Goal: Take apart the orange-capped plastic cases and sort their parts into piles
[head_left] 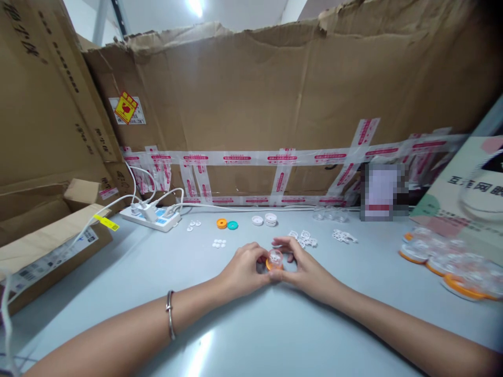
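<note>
In the middle of the table, a small round case [275, 258] with an orange base and a clear top sits between my two hands. White parts show through the clear top. My left hand [248, 268] has its thumb and fingers closed against the left side. From the right, my right hand [296, 267] curls around the same case, thumb at the front and fingers behind. Farther back lie an orange ring-shaped disc [222, 224], a teal disc [232, 225] and white round parts [270, 220]. White openwork plastic pieces [305, 239] are scattered just beyond my right hand.
A white power strip [151, 217] with plugged-in cables stands back left, near an open cardboard box [58, 251]. Clear round covers [330, 213] lie at the back. Several orange-and-clear cases [463, 285] sit at right. A tall cardboard wall [251, 99] closes off the back.
</note>
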Available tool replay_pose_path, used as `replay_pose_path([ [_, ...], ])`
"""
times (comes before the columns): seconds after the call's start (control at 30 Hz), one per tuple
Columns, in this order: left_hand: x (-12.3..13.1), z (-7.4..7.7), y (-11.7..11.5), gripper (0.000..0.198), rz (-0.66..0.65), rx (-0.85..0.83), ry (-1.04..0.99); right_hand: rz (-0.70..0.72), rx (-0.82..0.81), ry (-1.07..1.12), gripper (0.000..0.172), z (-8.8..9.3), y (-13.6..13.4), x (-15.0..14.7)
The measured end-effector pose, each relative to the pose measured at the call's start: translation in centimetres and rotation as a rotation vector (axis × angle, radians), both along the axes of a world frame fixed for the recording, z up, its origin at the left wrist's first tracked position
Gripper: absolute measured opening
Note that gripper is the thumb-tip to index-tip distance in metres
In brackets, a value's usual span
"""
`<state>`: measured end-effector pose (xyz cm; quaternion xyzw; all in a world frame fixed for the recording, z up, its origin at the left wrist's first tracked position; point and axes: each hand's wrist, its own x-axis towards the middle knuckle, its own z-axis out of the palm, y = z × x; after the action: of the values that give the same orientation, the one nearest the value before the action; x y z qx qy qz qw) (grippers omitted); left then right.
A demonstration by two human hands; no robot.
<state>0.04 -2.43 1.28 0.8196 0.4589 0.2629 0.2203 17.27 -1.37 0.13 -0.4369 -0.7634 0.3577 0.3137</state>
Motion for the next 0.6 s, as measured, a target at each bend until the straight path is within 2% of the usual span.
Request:
replay_pose_path([
  [0.1,0.0,-0.1,0.0,0.023,0.0,0.028,-0.004,-0.041,0.054,0.044,0.031,0.2,0.1,-0.1],
  [0.2,0.0,-0.2,0.0,0.023,-0.012,0.036,-0.019,-0.002,0.068,0.054,0.018,0.7,0.1,-0.1],
  [0.27,-0.1,-0.2,0.0,0.022,-0.009,0.026,-0.023,0.055,0.036,0.057,0.023,0.9,0.0,0.1],
  [0.37,-0.1,-0.1,0.0,0.023,0.009,0.009,-0.021,0.116,-0.051,0.105,0.039,0.7,-0.2,0.3],
  [0.47,-0.1,-0.2,0.1,0.023,0.016,0.002,-0.017,0.077,-0.081,0.164,0.066,0.1,-0.1,0.4],
  [0.5,-0.1,-0.2,0.2,0.024,0.014,0.003,-0.017,0.056,-0.074,0.164,0.069,-0.1,0.0,0.3],
  [0.53,-0.1,-0.3,0.2,0.025,0.01,0.005,-0.019,0.04,-0.062,0.156,0.066,-0.2,0.0,0.3],
  [0.6,-0.1,-0.3,0.3,0.028,-0.003,0.011,-0.021,0.031,-0.037,0.127,0.05,-0.3,0.2,0.2],
])
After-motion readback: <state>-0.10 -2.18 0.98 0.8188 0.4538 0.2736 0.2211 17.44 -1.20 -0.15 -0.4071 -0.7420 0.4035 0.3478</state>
